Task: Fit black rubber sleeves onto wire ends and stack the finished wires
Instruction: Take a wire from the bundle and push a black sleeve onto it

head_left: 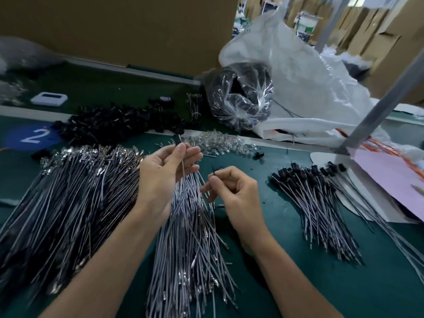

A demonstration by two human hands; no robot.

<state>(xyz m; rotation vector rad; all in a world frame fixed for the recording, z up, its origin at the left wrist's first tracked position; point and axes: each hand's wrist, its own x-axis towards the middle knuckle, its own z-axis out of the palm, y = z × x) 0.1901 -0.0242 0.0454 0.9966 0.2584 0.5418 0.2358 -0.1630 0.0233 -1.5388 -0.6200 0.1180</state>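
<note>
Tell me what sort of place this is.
Most likely a factory assembly bench: bulk heaps of grey wires and black rubber sleeves on a green mat with a blue number 2 marker, stacked cardboard cartons behind.

The worktop (298, 283) has a dark green surface. At its far left is a blue round sticker (32, 136) with a white "2". Behind the sticker, a small white flat device (49, 99) lies on the next green strip. A brown cardboard wall (114, 26) stands along the back. To the right a large white plastic bag (298, 72) lies crumpled, and a grey metal post (380, 106) rises slanted in front of it. A heap of small clear pieces (218, 143) lies near the middle. A pink sheet (390, 180) covers part of a white sheet (325, 157) at the right edge, with orange cords (376, 142) beside the post. Cardboard boxes (390, 42) stand far behind.
</note>
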